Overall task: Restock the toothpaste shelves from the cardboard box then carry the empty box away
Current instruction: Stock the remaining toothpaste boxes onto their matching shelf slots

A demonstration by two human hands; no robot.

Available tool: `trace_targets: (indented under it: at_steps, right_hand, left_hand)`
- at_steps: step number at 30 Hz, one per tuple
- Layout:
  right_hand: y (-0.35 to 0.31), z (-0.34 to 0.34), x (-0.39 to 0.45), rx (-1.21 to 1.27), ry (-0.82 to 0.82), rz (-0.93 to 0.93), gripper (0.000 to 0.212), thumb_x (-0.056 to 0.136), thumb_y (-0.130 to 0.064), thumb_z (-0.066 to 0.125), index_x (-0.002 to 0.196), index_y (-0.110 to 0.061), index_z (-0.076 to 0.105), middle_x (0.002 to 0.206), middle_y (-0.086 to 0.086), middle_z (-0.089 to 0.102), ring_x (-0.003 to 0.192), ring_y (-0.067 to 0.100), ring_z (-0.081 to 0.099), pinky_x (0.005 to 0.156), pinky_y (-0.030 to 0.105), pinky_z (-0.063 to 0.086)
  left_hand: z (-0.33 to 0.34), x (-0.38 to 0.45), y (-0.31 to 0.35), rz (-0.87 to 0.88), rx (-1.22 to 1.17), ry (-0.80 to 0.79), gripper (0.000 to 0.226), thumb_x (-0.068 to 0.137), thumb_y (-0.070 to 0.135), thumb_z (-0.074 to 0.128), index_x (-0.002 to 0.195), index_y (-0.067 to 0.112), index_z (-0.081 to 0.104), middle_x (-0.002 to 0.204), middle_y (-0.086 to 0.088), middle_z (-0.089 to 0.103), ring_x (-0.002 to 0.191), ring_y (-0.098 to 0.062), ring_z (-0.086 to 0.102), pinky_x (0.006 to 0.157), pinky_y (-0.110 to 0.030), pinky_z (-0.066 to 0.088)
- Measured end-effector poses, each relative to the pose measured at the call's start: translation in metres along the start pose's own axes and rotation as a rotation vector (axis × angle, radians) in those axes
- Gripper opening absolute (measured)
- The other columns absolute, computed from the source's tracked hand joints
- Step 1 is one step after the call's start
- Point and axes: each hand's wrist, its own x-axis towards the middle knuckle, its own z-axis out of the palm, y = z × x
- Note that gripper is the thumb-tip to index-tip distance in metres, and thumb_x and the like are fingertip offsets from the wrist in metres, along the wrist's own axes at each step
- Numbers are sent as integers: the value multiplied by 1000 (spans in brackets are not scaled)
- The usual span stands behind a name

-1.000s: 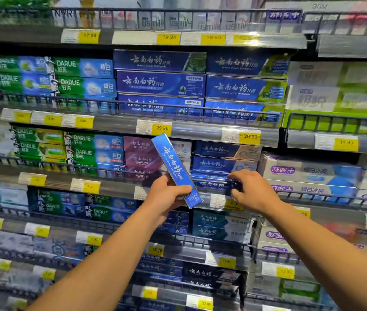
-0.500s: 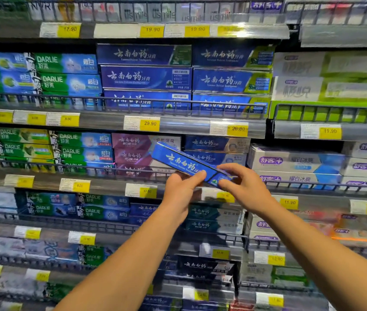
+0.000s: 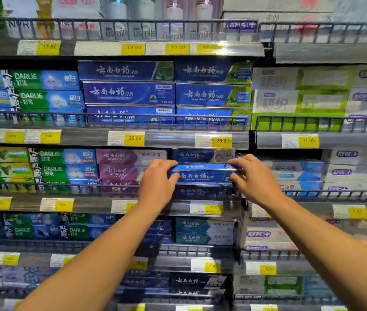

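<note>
Left hand [image 3: 157, 182] grips the left end of a blue toothpaste box [image 3: 202, 175], and the right hand [image 3: 253, 178] grips its right end. It lies level at the centre of the frame, above the wire rail [image 3: 200, 191] of the shelf [image 3: 92, 204], over other blue boxes [image 3: 191, 154] under the 26.00 price tag [image 3: 221, 141].

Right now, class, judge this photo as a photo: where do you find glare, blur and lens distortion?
Head view: glare whitens the clear price strip on the upper shelf edge and streaks the top of the blue toothpaste box gripped by the left hand and right hand; motion blur smears the right-side white boxes and bottom shelves; the wide lens bows the shelf rails.
</note>
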Motion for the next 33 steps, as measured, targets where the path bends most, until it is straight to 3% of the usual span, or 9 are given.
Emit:
trace_targets:
  at_steps: [5, 12, 17, 21, 33]
  right_hand:
    - [0, 11, 8, -77, 34, 28, 34, 90, -26, 64, 123, -22, 63, 113, 2, 60, 105, 25, 58, 86, 39, 49]
    - [-3, 31, 9, -138, 12, 88, 35, 95, -24, 56, 130, -21, 57, 126, 3, 59, 109, 31, 59, 82, 42, 52]
    - [-1, 40, 7, -215, -66, 115, 26, 96, -20, 51, 120, -23, 61, 120, 7, 62, 102, 36, 61, 72, 43, 52]
    - [-4, 46, 5, -214, -21, 87, 40, 90, -9, 55, 126, -24, 58, 129, 1, 53, 102, 37, 61, 69, 43, 53]
    - [-11, 46, 3, -232, 5, 79, 38, 94, -10, 51, 129, -23, 58, 129, 1, 56, 104, 36, 61, 73, 44, 54]
  left_hand:
    - [1, 1, -9, 62, 185, -141, 48, 89, 23, 63, 136, 23, 52, 136, 3, 48, 119, -21, 50, 96, -36, 44]
    - [13, -8, -19, 95, 262, -276, 66, 91, 31, 60, 150, 28, 32, 154, 3, 28, 136, -24, 34, 106, -45, 41]
    - [15, -5, -19, 81, 295, -329, 66, 91, 35, 58, 150, 28, 30, 153, 5, 27, 130, -23, 42, 98, -43, 47]
    - [14, -3, -18, 75, 284, -334, 65, 91, 36, 57, 150, 28, 31, 149, 7, 28, 122, -21, 47, 90, -42, 51]
    - [14, -3, -18, 63, 289, -379, 73, 89, 37, 58, 152, 29, 24, 156, 7, 18, 125, -24, 47, 88, -41, 51]
